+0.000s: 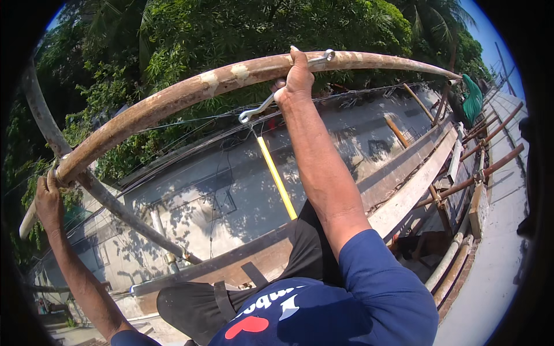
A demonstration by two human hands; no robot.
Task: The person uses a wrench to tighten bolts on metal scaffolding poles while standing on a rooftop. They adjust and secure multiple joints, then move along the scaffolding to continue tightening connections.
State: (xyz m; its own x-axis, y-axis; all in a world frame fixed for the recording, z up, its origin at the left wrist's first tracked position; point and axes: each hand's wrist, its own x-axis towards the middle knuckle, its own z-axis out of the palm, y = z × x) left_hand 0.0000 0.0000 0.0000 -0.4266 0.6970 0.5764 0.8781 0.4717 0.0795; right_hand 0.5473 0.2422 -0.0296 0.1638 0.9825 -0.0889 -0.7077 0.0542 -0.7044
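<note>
A long rusty pipe (161, 104) with pale patches runs across in front of me, looking curved in this view. My right hand (297, 83) is closed on a metal ring wrench (266, 105) and lies over the pipe. One ring end sticks out below the pipe, the other to the right of the hand. My left hand (49, 202) grips the rusty pipe's left end, at the joint where a greyish pipe (124, 210) crosses it. Its fingers partly hide that joint, so any clamp there is hard to make out.
Below stretches a grey paved surface (184, 202) with tree shadows, beside dense trees. A yellow bar (276, 179) hangs near the wrench's lower end. Boards (415, 187) and more pipes (505, 160) lie to the right, with green netting (472, 98) at the far pipe end. Someone is partly visible below.
</note>
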